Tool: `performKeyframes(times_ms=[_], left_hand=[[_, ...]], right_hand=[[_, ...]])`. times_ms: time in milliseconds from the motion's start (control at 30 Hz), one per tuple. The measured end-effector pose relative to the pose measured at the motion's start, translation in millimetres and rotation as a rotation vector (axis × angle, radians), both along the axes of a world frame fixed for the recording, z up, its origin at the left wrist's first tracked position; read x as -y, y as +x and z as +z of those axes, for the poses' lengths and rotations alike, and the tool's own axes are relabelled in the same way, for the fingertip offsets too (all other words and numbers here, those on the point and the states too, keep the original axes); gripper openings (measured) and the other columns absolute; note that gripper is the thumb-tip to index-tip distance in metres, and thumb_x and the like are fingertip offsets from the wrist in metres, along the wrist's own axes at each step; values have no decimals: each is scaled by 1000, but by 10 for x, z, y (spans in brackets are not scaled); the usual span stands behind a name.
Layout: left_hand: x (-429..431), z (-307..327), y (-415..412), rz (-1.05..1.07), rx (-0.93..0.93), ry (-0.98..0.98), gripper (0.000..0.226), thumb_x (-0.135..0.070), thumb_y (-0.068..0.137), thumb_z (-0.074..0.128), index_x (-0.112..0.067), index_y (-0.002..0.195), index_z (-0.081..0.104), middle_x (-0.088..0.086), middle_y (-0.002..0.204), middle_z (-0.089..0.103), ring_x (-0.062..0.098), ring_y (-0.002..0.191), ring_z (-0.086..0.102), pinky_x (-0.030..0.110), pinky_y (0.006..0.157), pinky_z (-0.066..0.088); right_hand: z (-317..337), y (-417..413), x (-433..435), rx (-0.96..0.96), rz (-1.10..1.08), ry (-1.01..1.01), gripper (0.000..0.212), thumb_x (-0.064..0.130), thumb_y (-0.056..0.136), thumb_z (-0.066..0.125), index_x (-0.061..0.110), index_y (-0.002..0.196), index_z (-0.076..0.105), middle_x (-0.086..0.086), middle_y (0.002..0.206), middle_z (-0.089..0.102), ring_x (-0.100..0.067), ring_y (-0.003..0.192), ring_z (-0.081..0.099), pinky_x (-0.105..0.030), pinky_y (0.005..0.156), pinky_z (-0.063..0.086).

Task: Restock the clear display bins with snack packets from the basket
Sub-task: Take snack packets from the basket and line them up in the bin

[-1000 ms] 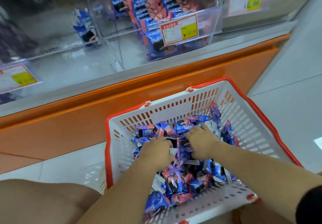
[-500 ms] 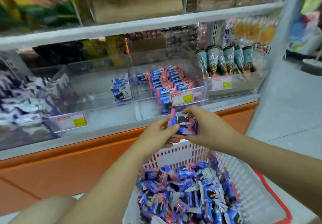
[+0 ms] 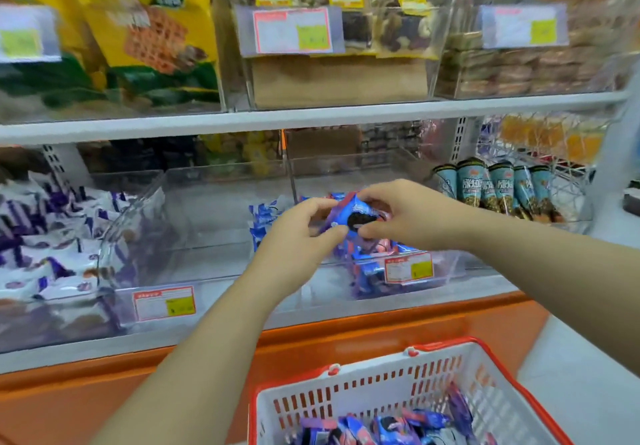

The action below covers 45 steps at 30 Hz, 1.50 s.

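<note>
I see both hands, left hand (image 3: 298, 233) and right hand (image 3: 405, 216), pinching a bunch of snack packets (image 3: 353, 214) over the clear bin (image 3: 450, 261).

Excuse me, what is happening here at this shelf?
A person is refilling a shop shelf. The left hand and right hand together hold a few blue and pink snack packets over a clear bin, which already has some of the same kind inside. They have not been let go yet. Below, on the floor side, a white basket with a red rim holds more packets waiting to go up.
</note>
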<state>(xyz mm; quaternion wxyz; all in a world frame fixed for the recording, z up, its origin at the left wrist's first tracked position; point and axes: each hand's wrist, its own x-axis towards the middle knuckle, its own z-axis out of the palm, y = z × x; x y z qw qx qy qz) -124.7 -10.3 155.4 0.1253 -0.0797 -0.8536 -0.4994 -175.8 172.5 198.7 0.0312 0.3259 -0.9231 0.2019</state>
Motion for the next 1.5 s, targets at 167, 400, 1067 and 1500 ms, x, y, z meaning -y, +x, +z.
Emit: performKeyframes(times_ms=[167,400,1067,1500], left_hand=[[287,-102,-393,282,-136,-211,26,-12,92,61,-23,115,65,-6,115,56,9,110,53,18,91,37],[477,-236,-881,260,-9,-75,29,-25,95,57,-33,123,57,-7,124,51,-8,82,48,18,78,35],[558,-305,-972,199,111,120,23,-39,93,56,-47,114,57,-6,123,57,5,95,58,7,59,37],[523,-298,-974,233,50,-14,30,-36,97,53,-38,127,55,-5,127,54,-1,79,52,11,63,38]], right_hand=[[-152,-745,171,-43,-182,-120,27,22,86,71,15,108,56,0,95,56,-20,84,51,-30,62,33],[-490,-1699,691,76,-252,-167,50,23,88,71,10,133,51,-9,132,56,-25,119,54,-24,84,39],[-1146,-2160,1186,-256,-149,333,38,24,87,65,22,124,55,-6,121,61,-30,111,53,-40,92,41],[-856,-1869,932,-241,-116,374,39,32,98,53,30,137,50,-5,135,50,-29,124,46,-39,101,35]])
